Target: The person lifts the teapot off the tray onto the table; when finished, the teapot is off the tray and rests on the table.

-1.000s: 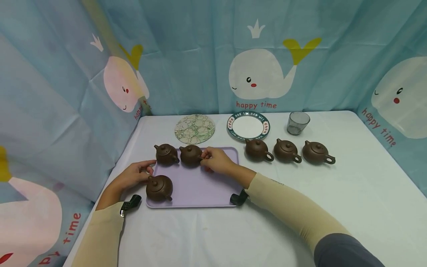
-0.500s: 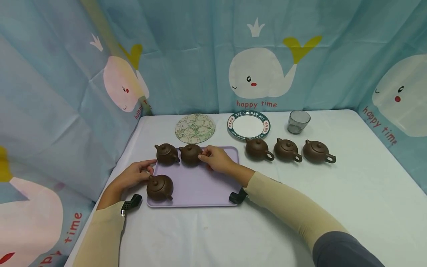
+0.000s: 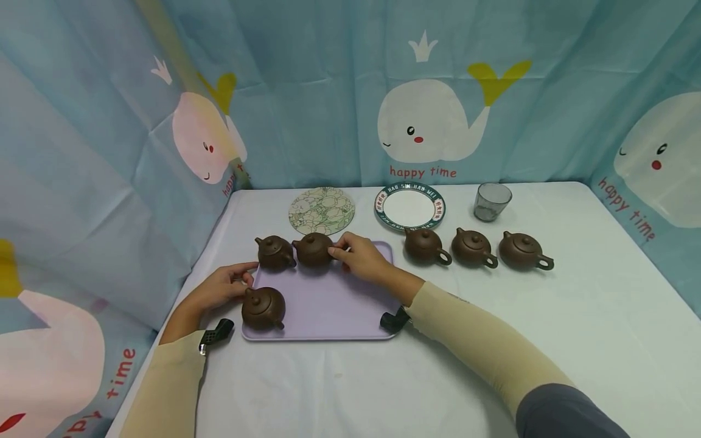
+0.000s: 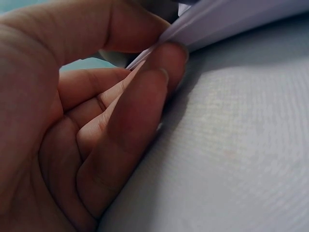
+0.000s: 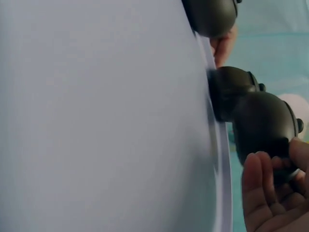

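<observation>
My right hand (image 3: 361, 257) pinches the handle of a dark brown teapot (image 3: 314, 249) over the back of the lilac tray (image 3: 339, 313). In the right wrist view this held teapot (image 5: 264, 126) looks slightly raised, and its handle is mostly behind the fingers. Another teapot (image 3: 275, 253) sits just left of it at the tray's back left corner. A third teapot (image 3: 263, 308) stands at the tray's front left. With my left hand (image 3: 219, 289) I hold the tray's left edge; in the left wrist view the thumb lies over the rim (image 4: 212, 29) and fingertips press beneath it.
Right of the tray, three more brown teapots (image 3: 473, 248) stand in a row on the white table (image 3: 520, 340). Behind are a round floral mat (image 3: 321, 210), a green-rimmed plate (image 3: 383, 222) and a clear glass (image 3: 491, 202). A blue whale-print curtain (image 3: 306, 121) encloses the back and sides.
The teapot in my right hand has shifted slightly up and back, and the right hand has risen with it. My left hand stays at the tray's edge.
</observation>
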Available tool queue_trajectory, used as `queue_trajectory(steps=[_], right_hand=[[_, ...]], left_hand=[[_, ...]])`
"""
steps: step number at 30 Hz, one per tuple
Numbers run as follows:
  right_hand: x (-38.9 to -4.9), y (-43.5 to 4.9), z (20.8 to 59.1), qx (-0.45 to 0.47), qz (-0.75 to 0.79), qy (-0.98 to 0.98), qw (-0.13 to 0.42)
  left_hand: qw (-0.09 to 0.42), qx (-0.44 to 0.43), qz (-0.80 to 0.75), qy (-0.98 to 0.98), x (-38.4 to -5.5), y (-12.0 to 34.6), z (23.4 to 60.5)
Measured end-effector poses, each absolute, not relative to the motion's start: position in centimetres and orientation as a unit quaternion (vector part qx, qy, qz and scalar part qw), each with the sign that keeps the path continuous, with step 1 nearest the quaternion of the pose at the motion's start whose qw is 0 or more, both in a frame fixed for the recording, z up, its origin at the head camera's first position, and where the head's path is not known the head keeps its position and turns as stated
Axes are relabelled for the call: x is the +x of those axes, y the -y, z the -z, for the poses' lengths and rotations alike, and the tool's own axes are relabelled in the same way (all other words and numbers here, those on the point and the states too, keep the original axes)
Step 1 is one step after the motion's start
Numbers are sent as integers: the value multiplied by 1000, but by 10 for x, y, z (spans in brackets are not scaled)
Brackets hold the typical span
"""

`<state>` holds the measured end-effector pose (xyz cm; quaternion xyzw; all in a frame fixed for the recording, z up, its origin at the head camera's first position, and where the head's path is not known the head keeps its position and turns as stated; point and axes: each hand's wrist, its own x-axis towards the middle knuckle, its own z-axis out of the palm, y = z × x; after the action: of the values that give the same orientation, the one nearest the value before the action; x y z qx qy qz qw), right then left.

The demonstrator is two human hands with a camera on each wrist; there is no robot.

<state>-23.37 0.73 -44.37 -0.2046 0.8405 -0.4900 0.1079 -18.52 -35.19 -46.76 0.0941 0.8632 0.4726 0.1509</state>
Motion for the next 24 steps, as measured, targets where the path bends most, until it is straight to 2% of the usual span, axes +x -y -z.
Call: queue_trajectory(steps=[14, 24], right_hand=[[-224, -46, 420, -196, 537, -815, 96], [-209, -85, 423, -181, 542, -817, 77]], left_hand=[[154, 86, -471, -864, -185, 353, 467], [155, 85, -476, -862, -184, 352, 467]])
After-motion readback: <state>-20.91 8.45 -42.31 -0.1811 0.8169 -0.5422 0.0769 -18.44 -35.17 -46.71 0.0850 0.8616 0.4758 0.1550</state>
